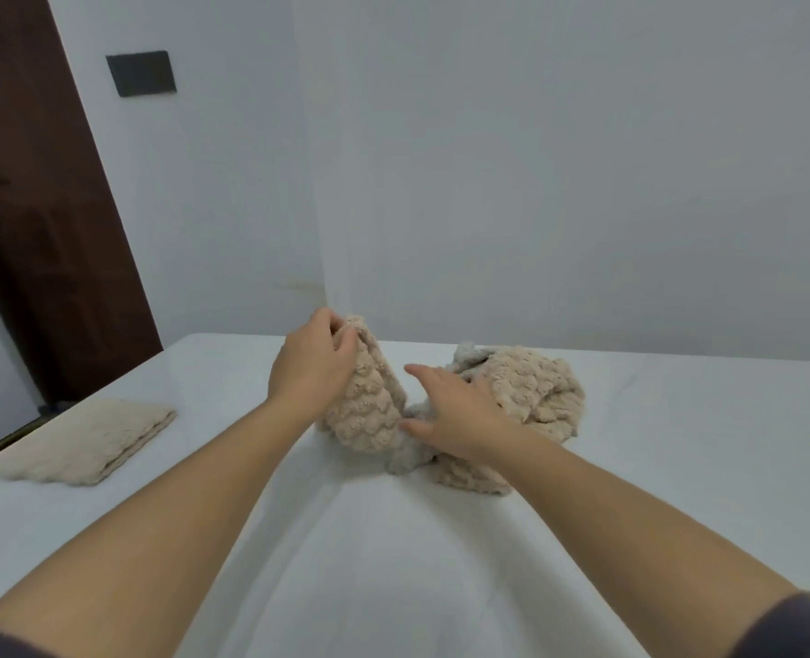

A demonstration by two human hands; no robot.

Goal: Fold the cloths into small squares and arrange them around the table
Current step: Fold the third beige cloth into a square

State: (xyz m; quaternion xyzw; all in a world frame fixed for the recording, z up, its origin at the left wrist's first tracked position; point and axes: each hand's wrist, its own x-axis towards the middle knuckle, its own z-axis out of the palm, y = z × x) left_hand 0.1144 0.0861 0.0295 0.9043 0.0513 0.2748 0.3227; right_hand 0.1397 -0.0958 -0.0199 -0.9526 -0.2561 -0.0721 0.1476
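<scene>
Pinching a corner of the crumpled cloth [369,401] near the far edge of the table [393,539], the left hand [312,368] holds it up, probably to open it. The right hand [455,415] lies spread on the cloth, holding it down. A folded cloth [89,439] lies at the left edge.

I face pale grey walls [559,159] meeting in a corner at twelve o'clock. A dark brown door [37,206] stands at ten o'clock, a black wall plate [141,73] beside it.
</scene>
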